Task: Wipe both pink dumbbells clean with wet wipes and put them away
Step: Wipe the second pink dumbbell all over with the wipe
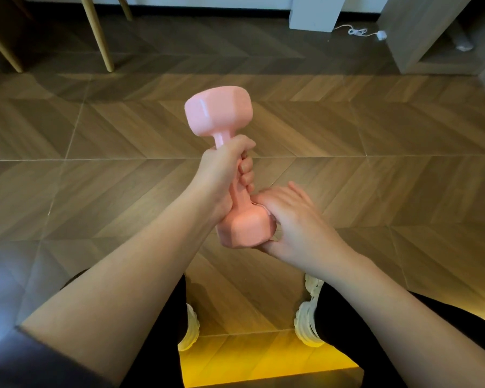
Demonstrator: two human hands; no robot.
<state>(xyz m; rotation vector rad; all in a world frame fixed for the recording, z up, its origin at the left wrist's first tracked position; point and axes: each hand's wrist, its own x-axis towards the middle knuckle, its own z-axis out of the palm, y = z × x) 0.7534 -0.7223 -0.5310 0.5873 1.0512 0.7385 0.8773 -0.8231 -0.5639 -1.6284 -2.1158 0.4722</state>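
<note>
A pink dumbbell (218, 113) stands roughly upright in mid-air above the floor, one head up and the other head down near my lap. My left hand (224, 175) grips its handle, fingers curled round it. My right hand (289, 219) cups the lower head from the right side. A thin white edge of a wet wipe (263, 209) shows between that palm and the head; most of the wipe is hidden under the hand. Only one dumbbell is in view.
Wood-pattern floor (375, 135) lies below. Chair legs (101, 37) stand at the back left. A white post (314, 12) and a white cable (359, 31) are at the back, a grey cabinet (420, 37) at the back right. My shoes (308, 317) are beneath.
</note>
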